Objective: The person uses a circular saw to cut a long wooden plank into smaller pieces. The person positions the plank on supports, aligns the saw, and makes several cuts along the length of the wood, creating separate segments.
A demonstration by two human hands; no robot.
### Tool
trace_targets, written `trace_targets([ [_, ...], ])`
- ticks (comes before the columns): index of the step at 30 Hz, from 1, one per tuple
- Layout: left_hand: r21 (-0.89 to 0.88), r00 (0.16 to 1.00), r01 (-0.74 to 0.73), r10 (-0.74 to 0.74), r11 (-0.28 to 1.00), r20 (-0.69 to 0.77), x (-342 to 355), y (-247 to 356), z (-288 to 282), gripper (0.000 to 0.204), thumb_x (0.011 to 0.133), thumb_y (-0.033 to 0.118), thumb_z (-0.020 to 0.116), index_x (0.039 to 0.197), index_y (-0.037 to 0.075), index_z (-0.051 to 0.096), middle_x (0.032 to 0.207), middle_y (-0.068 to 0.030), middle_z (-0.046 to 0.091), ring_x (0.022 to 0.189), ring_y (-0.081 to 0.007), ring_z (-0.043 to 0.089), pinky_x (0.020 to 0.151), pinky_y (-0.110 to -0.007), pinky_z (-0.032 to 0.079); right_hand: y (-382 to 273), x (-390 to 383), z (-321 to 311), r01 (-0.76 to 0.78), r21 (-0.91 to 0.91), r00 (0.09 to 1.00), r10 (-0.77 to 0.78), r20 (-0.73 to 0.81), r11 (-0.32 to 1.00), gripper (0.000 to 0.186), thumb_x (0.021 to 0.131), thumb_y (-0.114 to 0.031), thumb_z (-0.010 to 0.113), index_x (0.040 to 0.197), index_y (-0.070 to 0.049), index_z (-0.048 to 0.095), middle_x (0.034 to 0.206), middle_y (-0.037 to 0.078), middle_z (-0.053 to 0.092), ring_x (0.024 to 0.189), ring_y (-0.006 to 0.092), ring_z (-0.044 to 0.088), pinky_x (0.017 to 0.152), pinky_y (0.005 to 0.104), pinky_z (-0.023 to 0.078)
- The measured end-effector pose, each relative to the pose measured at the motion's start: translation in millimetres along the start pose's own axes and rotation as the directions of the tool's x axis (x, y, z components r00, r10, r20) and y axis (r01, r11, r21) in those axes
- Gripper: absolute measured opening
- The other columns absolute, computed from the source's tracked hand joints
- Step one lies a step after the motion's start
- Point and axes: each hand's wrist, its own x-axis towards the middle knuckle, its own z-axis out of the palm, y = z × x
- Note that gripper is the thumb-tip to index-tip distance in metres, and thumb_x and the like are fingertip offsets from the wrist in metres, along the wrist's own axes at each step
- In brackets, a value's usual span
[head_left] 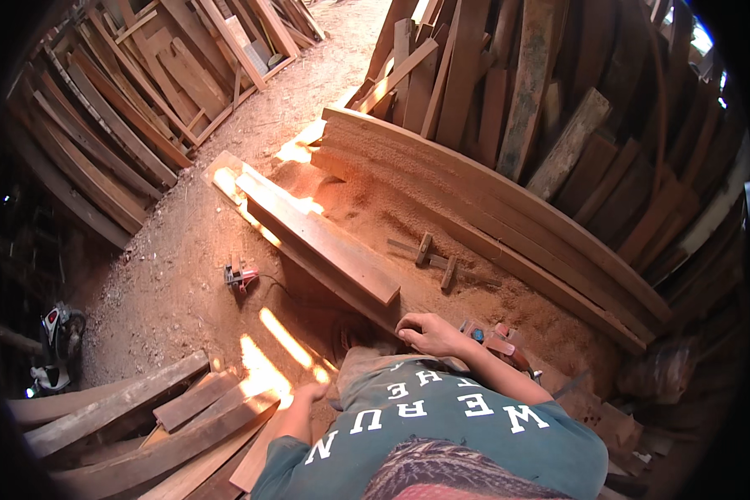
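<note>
A smooth reddish-brown plank (333, 242) lies lengthwise on a long narrow wooden beam (308, 268), which runs from the far left toward my waist. My right hand (429, 333) is at the near end of the beam, its fingers curled; what they hold, if anything, is hidden. Low at my left side is my left hand (310, 392), next to a sunlit patch, with its fingers hard to make out. Just right of my right hand, a power tool with red and blue parts (498, 343) is partly hidden by my forearm.
Long thick boards (475, 187) dusted with sawdust lie to the right. A wooden tool with crosspieces (425, 250) rests before them. A red and black tool (240, 277) sits on the ground. Upright timber (525, 83), leaning planks (125, 100) and stacked planks (183, 417) surround me.
</note>
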Motion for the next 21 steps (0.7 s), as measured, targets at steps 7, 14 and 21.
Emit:
trace_targets([
  [7, -0.462, 0.844, 0.118, -0.335, 0.879, -0.420, -8, -45, -16, 0.066, 0.108, 0.053, 0.044, 0.146, 0.002, 0.062, 0.145, -0.0290, 0.062, 0.141, -0.0390, 0.057, 0.121, -0.051, 0.040, 15, 2, 2, -0.061, -0.016, 0.998, 0.061, -0.018, 0.998, 0.025, 0.103, -0.021, 0.065, 0.113, 0.000, 0.074, 0.099, 0.014, 0.076, 0.094, 0.0237, 0.072, 0.086, 0.0376, 0.057],
  [14, -0.738, 0.611, -0.524, 0.791, 0.425, 0.021, -138, 250, -104, 0.070, 0.106, 0.049, 0.061, 0.161, 0.006, 0.048, 0.159, -0.0149, 0.055, 0.141, -0.0248, 0.055, 0.114, -0.037, 0.046, 7, 23, 27, 0.008, -0.054, 0.998, -0.005, 0.055, 0.999, 0.028, 0.100, -0.021, 0.064, 0.116, 0.000, 0.074, 0.112, 0.023, 0.076, 0.103, 0.0372, 0.074, 0.093, 0.0436, 0.056],
  [21, -0.190, 0.670, -0.738, 0.669, 0.648, -0.322, -49, 185, -91, 0.085, 0.107, 0.061, 0.051, 0.161, -0.003, 0.041, 0.168, -0.0285, 0.037, 0.159, -0.0382, 0.032, 0.131, -0.042, 0.025, -10, 32, 33, 0.046, -0.059, 0.995, -0.041, 0.092, 0.997, 0.026, 0.102, -0.021, 0.065, 0.116, 0.000, 0.073, 0.109, 0.020, 0.077, 0.103, 0.0334, 0.073, 0.093, 0.0426, 0.056],
])
